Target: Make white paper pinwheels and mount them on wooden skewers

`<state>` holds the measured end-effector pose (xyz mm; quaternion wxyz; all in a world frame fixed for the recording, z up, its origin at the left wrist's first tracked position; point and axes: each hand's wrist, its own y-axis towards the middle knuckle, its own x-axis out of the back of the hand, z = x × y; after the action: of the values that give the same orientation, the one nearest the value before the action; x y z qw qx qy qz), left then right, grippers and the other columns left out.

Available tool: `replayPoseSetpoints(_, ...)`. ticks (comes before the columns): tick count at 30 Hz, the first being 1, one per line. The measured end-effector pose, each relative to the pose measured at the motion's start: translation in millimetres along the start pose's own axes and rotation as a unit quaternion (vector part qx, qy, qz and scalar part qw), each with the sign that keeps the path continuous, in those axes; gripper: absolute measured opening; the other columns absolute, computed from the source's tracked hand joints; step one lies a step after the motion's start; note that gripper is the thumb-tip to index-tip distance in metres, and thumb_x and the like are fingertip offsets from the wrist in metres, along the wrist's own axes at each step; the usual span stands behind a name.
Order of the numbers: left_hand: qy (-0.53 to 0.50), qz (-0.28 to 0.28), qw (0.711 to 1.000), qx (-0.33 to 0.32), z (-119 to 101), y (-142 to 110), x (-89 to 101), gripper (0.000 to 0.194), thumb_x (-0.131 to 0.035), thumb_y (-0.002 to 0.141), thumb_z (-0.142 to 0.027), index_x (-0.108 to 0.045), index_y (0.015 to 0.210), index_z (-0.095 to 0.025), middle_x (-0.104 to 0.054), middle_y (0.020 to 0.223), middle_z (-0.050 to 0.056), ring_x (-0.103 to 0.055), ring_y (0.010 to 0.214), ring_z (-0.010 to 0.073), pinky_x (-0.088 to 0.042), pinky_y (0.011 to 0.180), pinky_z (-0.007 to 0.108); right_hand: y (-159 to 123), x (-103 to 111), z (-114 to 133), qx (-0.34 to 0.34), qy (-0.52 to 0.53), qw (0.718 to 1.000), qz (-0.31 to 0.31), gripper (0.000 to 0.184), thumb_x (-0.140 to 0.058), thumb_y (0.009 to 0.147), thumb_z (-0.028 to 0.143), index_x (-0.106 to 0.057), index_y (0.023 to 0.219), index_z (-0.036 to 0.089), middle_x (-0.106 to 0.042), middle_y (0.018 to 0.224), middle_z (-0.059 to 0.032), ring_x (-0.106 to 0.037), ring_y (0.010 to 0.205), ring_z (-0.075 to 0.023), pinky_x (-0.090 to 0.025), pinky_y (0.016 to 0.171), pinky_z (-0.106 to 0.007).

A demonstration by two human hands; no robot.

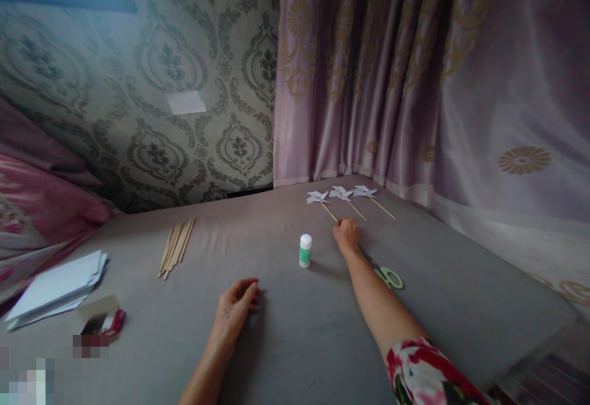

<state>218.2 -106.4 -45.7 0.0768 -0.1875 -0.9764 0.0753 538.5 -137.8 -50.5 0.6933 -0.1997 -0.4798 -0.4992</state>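
Observation:
My right hand (pixel 347 234) reaches across the grey cloth and is closed on the lower end of the wooden stick of a white paper pinwheel (pixel 318 197), the leftmost of three in a row. To its right lie a second pinwheel (pixel 342 193) and a third pinwheel (pixel 365 191), their sticks slanting toward the right. My left hand (pixel 237 303) rests on the cloth nearer to me, fingers loosely curled and nothing visible in it. Between the hands stands a glue stick (pixel 305 251) with a white cap and green label. Scissors (pixel 391 278) with light green handles lie partly behind my right forearm.
At the left, several wooden sticks (pixel 176 246) lie in a bundle. A stack of white paper (pixel 58 288) sits farther left, with a small red and clear box (pixel 102 322) in front of it. Patterned curtains (pixel 359 73) and a papered wall (pixel 207 42) border the cloth-covered surface.

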Motion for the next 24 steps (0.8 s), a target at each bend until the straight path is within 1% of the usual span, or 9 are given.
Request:
replayPoseSetpoints(11,-0.005,0.004,1.0,-0.003,2.9,2.3,0.9,0.05,-0.069,0.053,-0.053,-0.067,0.082,-0.013,-0.065,0.068,0.006,-0.059,0.062,0.0156,-0.047,0.051,0.024,1.0,-3.7,-1.9,0.006,0.009,1.0,-0.014,0.03,-0.042,0.09,0.016,-0.068,0.1,0.006,-0.065,0.103,-0.021,-0.064,0.094,-0.0251,-0.045,0.079,-0.029)
replayPoseSetpoints(18,-0.001,-0.001,1.0,-0.001,3.3,3.4,0.2,0.05,-0.069,0.052,-0.053,-0.068,0.082,-0.013,-0.065,0.066,0.006,-0.059,0.06,0.0155,-0.048,0.051,0.025,1.2,-4.7,-2.3,0.007,0.015,1.0,-0.019,0.029,-0.044,0.089,0.017,-0.068,0.099,0.005,-0.065,0.101,-0.0217,-0.064,0.092,-0.0242,-0.045,0.079,-0.028)
replayPoseSetpoints(24,-0.003,-0.001,1.0,-0.001,2.7,2.8,1.4,0.047,-0.067,0.054,-0.051,-0.067,0.083,-0.013,-0.065,0.069,0.006,-0.06,0.063,0.0159,-0.047,0.052,0.024,0.2,-4.9,-2.5,0.005,0.02,0.999,-0.028,0.029,-0.046,0.089,0.021,-0.068,0.099,0.005,-0.065,0.102,-0.022,-0.064,0.093,-0.0243,-0.045,0.079,-0.028)
